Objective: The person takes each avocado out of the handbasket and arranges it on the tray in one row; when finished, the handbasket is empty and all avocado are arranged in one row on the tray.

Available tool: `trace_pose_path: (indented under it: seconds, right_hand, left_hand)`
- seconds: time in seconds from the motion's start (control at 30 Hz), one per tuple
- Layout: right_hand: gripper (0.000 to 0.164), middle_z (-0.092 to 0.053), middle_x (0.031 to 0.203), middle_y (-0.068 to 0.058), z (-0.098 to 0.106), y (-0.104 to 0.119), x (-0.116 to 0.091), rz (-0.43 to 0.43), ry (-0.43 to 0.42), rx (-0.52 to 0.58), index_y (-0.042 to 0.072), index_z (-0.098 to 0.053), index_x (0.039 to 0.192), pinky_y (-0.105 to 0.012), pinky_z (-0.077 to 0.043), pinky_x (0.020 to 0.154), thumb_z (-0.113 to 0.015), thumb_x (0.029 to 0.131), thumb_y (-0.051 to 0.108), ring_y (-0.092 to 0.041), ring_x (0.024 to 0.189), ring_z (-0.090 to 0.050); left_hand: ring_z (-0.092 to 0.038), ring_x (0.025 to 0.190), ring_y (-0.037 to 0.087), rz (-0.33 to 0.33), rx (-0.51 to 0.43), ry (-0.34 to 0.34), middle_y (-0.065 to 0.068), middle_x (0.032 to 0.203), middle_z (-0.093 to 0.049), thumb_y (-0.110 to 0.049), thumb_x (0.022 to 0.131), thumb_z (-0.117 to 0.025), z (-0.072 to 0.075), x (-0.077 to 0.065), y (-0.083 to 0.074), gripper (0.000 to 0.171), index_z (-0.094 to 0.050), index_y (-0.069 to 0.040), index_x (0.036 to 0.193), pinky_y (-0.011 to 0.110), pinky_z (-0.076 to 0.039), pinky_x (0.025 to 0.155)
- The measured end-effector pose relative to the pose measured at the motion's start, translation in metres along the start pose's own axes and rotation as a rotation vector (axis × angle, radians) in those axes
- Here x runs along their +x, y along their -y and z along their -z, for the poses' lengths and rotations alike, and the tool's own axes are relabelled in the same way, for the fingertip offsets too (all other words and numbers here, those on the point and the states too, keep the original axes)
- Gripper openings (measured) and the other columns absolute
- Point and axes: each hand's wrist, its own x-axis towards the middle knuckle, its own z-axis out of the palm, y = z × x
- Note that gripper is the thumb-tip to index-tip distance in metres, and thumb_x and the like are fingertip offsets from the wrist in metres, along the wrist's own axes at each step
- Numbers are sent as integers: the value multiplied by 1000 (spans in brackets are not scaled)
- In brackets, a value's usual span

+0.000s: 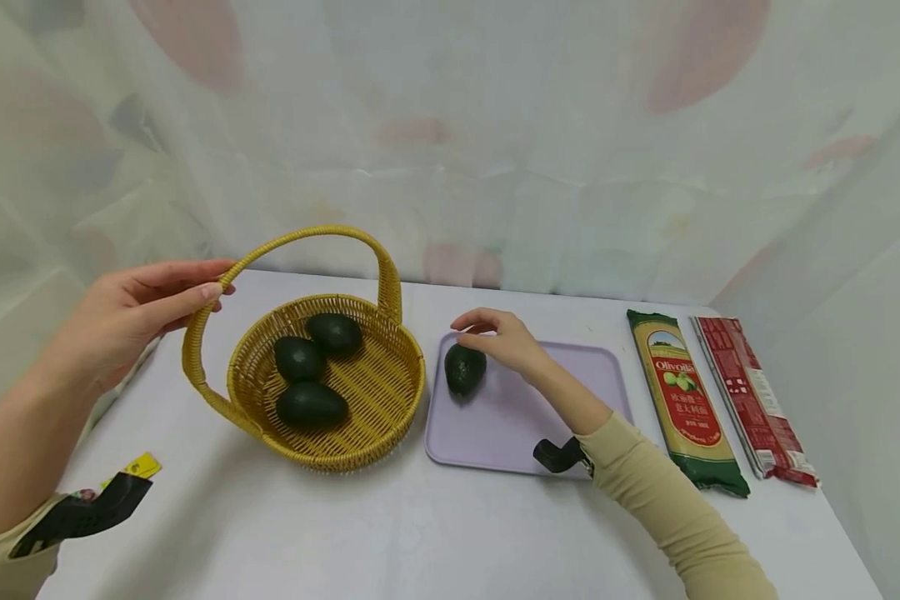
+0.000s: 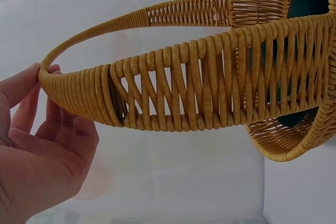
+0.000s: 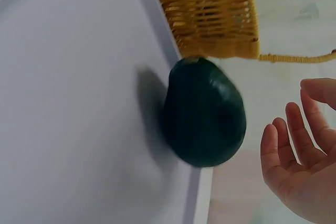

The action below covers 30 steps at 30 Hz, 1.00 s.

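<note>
A yellow woven basket [image 1: 382, 379] is on the left of the white table, with several dark green avocados [image 1: 311, 406] inside. My left hand [image 1: 138, 317] pinches the side of its arched handle [image 1: 330, 232] between thumb and fingers; the left wrist view shows the thumb against the wrapped cane [image 2: 79, 87]. On the far left corner of a lilac tray [image 1: 540, 412] lies one more avocado [image 1: 464, 372]. Just above it is my right hand [image 1: 506, 340], its fingers loosely bent. The right wrist view shows a gap between those fingers and the avocado [image 3: 203, 114].
Right of the tray lie a green and gold pasta packet [image 1: 686, 400] and a red packet [image 1: 753, 396]. A pale patterned curtain [image 1: 540, 150] hangs behind the table. Black wrist mounts [image 1: 82, 512] project from both sleeves. The tray's left edge is close to the basket.
</note>
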Motion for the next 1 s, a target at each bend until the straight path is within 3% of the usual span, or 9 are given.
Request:
trace_pose_path:
  seconds: [0.2, 0.4, 0.47, 0.8, 1.0]
  right_hand:
    - [24, -67, 115, -5, -10, 13, 2, 25, 49, 12, 12, -69, 113, -38, -48, 91, -68, 91, 21, -17, 107, -60]
    - [25, -66, 115, -1, -20, 23, 2, 34, 91, 7, 12, -69, 114, -38, -49, 90, -67, 92, 23, -16, 106, -59]
    - [24, -66, 115, 0, -23, 26, 2, 39, 101, 12, 12, -69, 114, -37, -49, 90, -66, 93, 23, -16, 106, -60]
    - [24, -67, 113, 2, -32, 36, 5, 56, 146, 12, 10, -69, 115, -37, -49, 90, -65, 94, 22, -18, 108, -60]
    - [25, -68, 115, -4, -39, 40, 10, 95, 185, 17, 7, -68, 116, -37, -49, 91, -65, 94, 19, -19, 107, -60]
  left_hand:
    - [-66, 90, 11, -10, 65, -10, 1, 104, -72, 4, 95, -57, -2, -1, -2, 32, -66, -5, 124, 16, -52, 76]
    - [-63, 87, 8, 19, 303, -93, -7, 97, -72, -6, 97, -59, -4, -7, 3, 27, -68, -10, 122, 13, -50, 75]
    - [-62, 87, 8, 38, 341, -103, -8, 97, -71, -9, 98, -58, -2, -10, 6, 26, -68, -11, 122, 13, -49, 76]
    - [-63, 95, 7, 19, 284, -52, -5, 101, -72, -1, 98, -54, 8, -25, 19, 30, -66, -10, 123, 12, -48, 79]
    - [-63, 95, 7, 21, 210, -33, -3, 102, -72, 5, 96, -54, 10, -31, 23, 33, -65, -9, 124, 12, -45, 81]
